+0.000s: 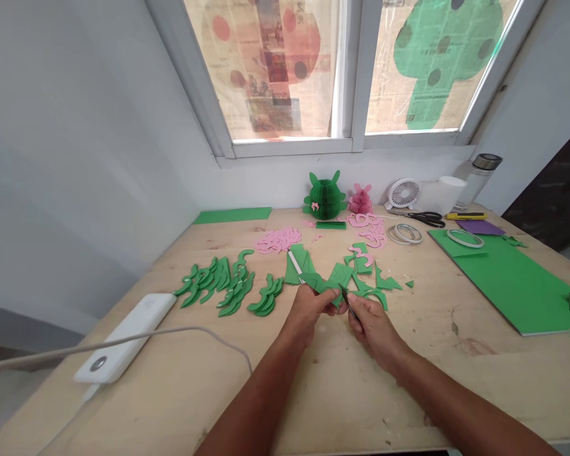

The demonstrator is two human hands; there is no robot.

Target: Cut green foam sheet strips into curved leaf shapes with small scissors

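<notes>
My left hand [311, 309] pinches a piece of green paper [341, 275] at the middle of the table. In my right hand [376, 326] is a pair of small scissors; their dark blades [344, 293] meet the paper's edge, while the handles are mostly hidden by my fingers. A white pen [295, 263] lies just beyond my left hand on a green sheet [306, 258]. Green offcuts [384, 278] are scattered past my right hand. To the left lie overlapping curved green cutouts [266, 296] in several groups.
Pink cutouts [279, 240] lie farther back. Green [325, 199] and pink [360, 200] paper animals stand by the wall, beside a small fan [403, 192]. Black scissors [427, 218], tape rolls [408, 234] and a green sheet [508, 282] are right; a white power bank [128, 335] is left.
</notes>
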